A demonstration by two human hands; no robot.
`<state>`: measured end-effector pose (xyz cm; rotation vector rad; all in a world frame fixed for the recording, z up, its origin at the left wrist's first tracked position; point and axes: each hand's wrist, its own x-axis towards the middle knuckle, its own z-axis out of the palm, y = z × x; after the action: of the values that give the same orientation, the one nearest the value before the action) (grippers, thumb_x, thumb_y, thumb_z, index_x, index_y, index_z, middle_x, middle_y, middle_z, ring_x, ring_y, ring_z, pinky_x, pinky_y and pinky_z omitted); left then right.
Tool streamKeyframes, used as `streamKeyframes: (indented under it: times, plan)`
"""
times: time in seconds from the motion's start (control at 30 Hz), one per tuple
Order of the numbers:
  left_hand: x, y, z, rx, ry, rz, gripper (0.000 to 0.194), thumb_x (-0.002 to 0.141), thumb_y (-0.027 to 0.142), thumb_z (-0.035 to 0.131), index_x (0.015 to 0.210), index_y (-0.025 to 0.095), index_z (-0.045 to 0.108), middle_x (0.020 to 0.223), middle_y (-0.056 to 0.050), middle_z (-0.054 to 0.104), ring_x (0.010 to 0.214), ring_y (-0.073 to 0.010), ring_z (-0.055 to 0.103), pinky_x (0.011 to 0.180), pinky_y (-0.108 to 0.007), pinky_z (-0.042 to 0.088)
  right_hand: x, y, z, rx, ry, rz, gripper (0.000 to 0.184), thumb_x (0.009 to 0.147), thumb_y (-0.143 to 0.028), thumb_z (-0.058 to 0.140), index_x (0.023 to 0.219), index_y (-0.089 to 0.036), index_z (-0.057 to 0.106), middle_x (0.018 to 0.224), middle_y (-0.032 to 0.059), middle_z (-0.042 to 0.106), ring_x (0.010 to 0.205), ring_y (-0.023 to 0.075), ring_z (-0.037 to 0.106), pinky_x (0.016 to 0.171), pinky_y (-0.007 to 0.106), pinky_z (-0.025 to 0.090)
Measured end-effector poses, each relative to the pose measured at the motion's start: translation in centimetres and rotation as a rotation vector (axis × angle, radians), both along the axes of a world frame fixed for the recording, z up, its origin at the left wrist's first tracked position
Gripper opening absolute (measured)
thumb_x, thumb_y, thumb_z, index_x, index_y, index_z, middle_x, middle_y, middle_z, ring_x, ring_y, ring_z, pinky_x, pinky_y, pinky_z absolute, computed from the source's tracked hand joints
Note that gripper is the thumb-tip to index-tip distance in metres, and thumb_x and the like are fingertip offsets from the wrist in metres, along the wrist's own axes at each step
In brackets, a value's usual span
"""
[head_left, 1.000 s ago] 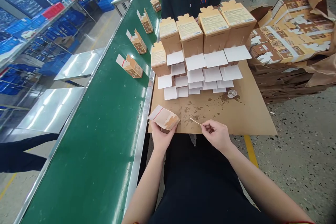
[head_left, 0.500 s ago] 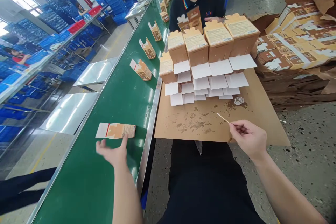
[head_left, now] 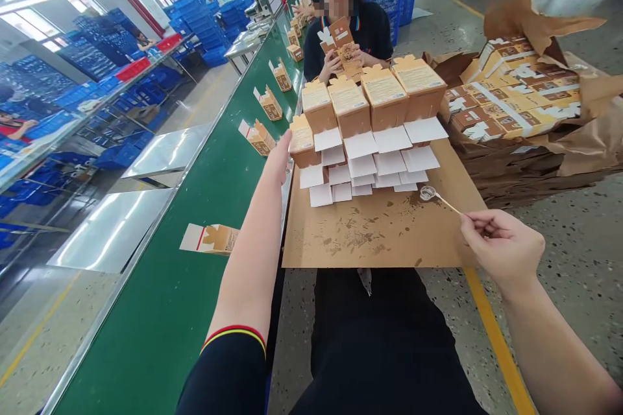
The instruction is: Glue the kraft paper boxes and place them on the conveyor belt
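Thin pale stick in right grip

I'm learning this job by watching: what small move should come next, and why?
Probably close the left hand around the leftmost stacked box: that hand is at the box's side, while the right hand holds the swab with its tip at the small dish.

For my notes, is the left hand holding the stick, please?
No, the right hand holds the stick, its tip at the small dish.
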<state>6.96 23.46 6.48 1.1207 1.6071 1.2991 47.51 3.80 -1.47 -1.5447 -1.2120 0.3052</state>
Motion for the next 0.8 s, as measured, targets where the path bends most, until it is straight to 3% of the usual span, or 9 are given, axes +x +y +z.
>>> streamKeyframes:
  times: [0.1,0.2,0.3,0.4,0.5,0.63,0.73,0.8]
  plan:
    - [1.5,1.2,0.0,-0.178,-0.115,0.025,0.031,0.095,0.030,0.078,0.120,0.010,0.077,0.136,-0.019,0.080,0.142,-0.0357,0.071,0.126,-0.050,0.052,0.3,-0.6,0.3,0.013,-0.002,-0.025,0.022,0.075,-0.045,0.079,0.072,-0.023,0.079,0.063,0.0051,0.070,0.053,0.0198,0.065,0.051,0.032,0.057]
    - [1.2,0.2,0.3,-0.116,-0.226,0.060,0.023,0.094,0.022,0.074,0.115,0.011,0.078,0.126,-0.017,0.083,0.135,-0.0344,0.075,0.121,-0.050,0.057,1.0,-0.6,0.1,0.009,-0.028,-0.052,0.021,0.075,-0.044,0.077,0.074,-0.023,0.078,0.064,0.0056,0.071,0.054,0.0195,0.065,0.052,0.031,0.057]
    - [-0.9,-2.7,0.7,0.002,-0.276,0.127,0.027,0.094,0.022,0.071,0.118,0.012,0.077,0.126,-0.015,0.084,0.135,-0.0324,0.074,0.120,-0.049,0.058,1.9,0.1,-0.4,-0.088,-0.064,-0.046,0.024,0.076,-0.047,0.074,0.075,-0.023,0.075,0.066,0.0056,0.072,0.058,0.0199,0.067,0.059,0.032,0.060]
    - [-2.9,-8.1,0.0,0.141,-0.376,0.104,0.038,0.091,0.030,0.075,0.126,0.016,0.078,0.134,-0.013,0.082,0.141,-0.0322,0.072,0.119,-0.046,0.059,2.7,1.4,-0.7,-0.235,-0.162,0.019,0.022,0.077,-0.045,0.070,0.075,-0.024,0.072,0.068,0.0058,0.072,0.063,0.0213,0.069,0.067,0.034,0.061]
    - [-3.3,-15.1,-2.7,0.117,-0.525,0.021,0.057,0.080,0.034,0.087,0.135,0.021,0.077,0.142,-0.014,0.080,0.147,-0.0374,0.067,0.121,-0.050,0.059,3.0,2.9,-0.6,-0.379,-0.254,0.116,0.013,0.076,-0.036,0.069,0.075,-0.024,0.070,0.069,0.0062,0.072,0.066,0.0229,0.070,0.074,0.037,0.060]
    - [-1.9,-22.4,-8.5,-0.140,-0.646,0.035,0.071,0.072,0.036,0.098,0.139,0.025,0.076,0.147,-0.014,0.078,0.148,-0.0436,0.066,0.121,-0.061,0.058,3.0,4.5,-0.4,-0.446,-0.338,0.178,0.007,0.078,-0.024,0.070,0.071,-0.025,0.068,0.069,0.0060,0.072,0.069,0.0250,0.070,0.075,0.038,0.058]
    - [-0.6,-24.7,-11.8,-0.204,-0.617,0.039,0.076,0.070,0.038,0.102,0.140,0.028,0.075,0.149,-0.013,0.077,0.146,-0.0432,0.068,0.120,-0.060,0.059,2.8,5.5,-0.6,-0.478,-0.403,0.206,0.011,0.079,-0.018,0.071,0.071,-0.026,0.068,0.070,0.0057,0.072,0.071,0.0258,0.071,0.073,0.037,0.056]
    - [0.1,-24.9,-12.8,-0.195,-0.551,0.019,0.078,0.070,0.039,0.105,0.140,0.027,0.074,0.147,-0.014,0.078,0.144,-0.0421,0.070,0.120,-0.059,0.059,2.6,6.2,-0.8,-0.493,-0.447,0.214,0.011,0.080,-0.017,0.071,0.072,-0.025,0.068,0.071,0.0056,0.073,0.072,0.0256,0.071,0.072,0.036,0.054]
